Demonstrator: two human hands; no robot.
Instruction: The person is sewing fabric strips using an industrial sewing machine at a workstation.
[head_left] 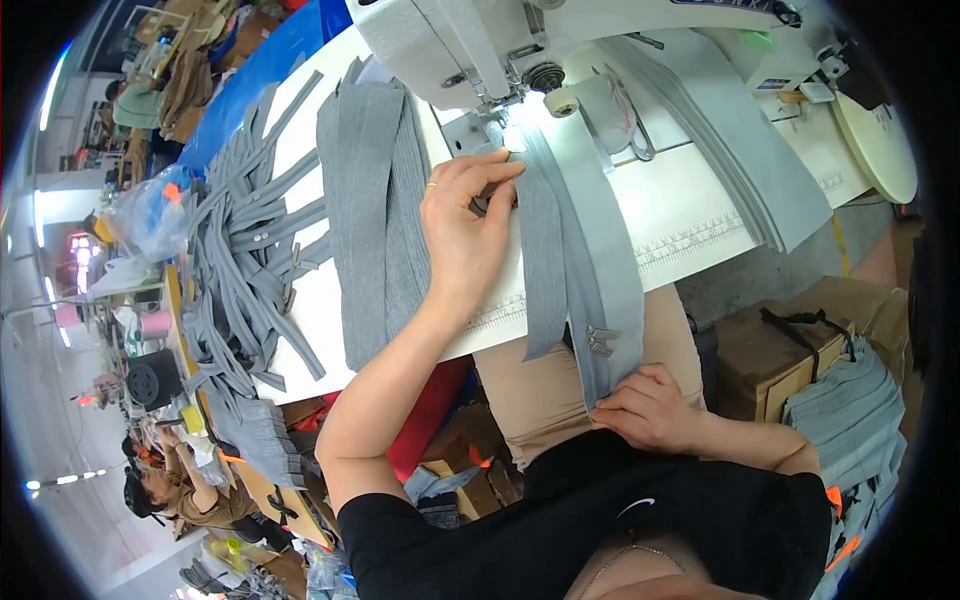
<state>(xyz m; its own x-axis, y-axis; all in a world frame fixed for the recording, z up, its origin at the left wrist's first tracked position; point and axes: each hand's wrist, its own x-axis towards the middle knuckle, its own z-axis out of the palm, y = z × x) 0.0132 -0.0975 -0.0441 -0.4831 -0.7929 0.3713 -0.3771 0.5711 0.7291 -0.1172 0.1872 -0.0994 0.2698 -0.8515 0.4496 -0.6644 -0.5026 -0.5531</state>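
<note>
Under the lit needle area of a white sewing machine [440, 50] run a light grey fabric strip [610, 250], a zipper [582, 330] with a metal slider, and a darker grey fabric strip [543, 270]. My left hand [465, 225] is just in front of the presser foot, thumb and fingers pinched on the darker strip's edge. Past the table's front edge, over my lap, my right hand [648, 408] grips the lower end of the zipper and light strip together. The slider hangs a little above those fingers. The needle itself is lost in the glare.
Stacked grey fabric pieces [365, 220] and a tangle of zippers [240, 250] lie left on the white table [680, 205]. Scissors [636, 130] and light grey panels [760, 170] are at right. Cardboard boxes [745, 365] stand beside me; another person [195, 490] sits far left.
</note>
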